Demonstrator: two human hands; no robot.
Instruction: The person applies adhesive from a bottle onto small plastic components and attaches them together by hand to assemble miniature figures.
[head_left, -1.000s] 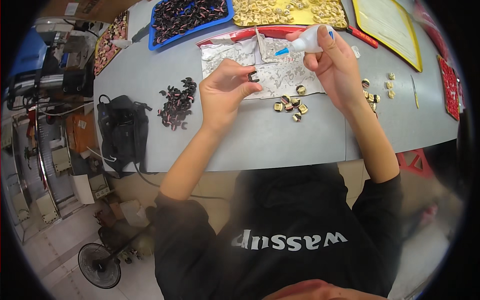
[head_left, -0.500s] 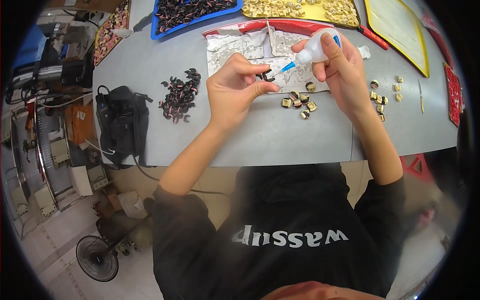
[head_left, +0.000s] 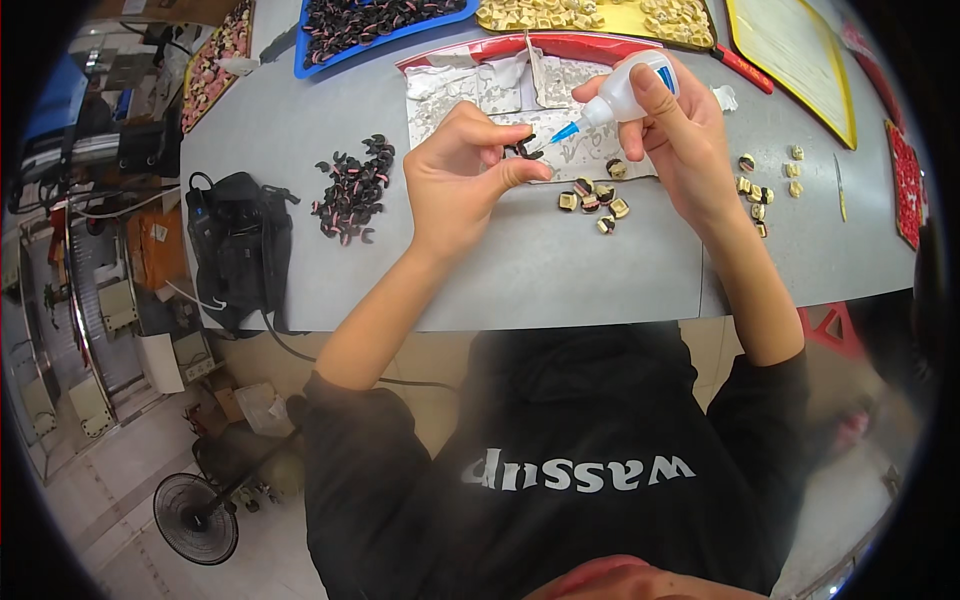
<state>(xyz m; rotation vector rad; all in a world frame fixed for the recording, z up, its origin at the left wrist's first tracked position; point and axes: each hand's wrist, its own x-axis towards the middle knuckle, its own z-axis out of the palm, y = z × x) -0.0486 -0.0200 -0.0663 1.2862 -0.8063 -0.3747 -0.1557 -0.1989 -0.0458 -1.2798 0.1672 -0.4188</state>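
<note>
My left hand (head_left: 450, 175) pinches a small black curved piece (head_left: 524, 149) between thumb and fingertips, above a worn white board (head_left: 450, 92). In my right hand (head_left: 685, 140) is a translucent white squeeze bottle (head_left: 620, 95), tilted down to the left. Its blue nozzle (head_left: 566, 132) points at the black piece; a thin tip seems to reach it, though contact is too small to make out. Just below the board lies a cluster of small cream-and-black pieces (head_left: 590, 193). Left of my left hand, a loose pile of black-and-pink curved pieces (head_left: 350, 190) rests on the grey table (head_left: 500, 275).
Along the back stand a blue tray (head_left: 388, 50) of dark pieces and a yellow tray (head_left: 600, 32) of cream pieces. A red marker-like stick (head_left: 744, 70) lies beside them. More small pieces (head_left: 757, 195) and a thin tool (head_left: 840, 188) are at right; a black bag (head_left: 240, 245) sits left.
The bottle's nozzle has come slightly closer to the black piece. Both grips are the same, and the whole view has shifted a little.
</note>
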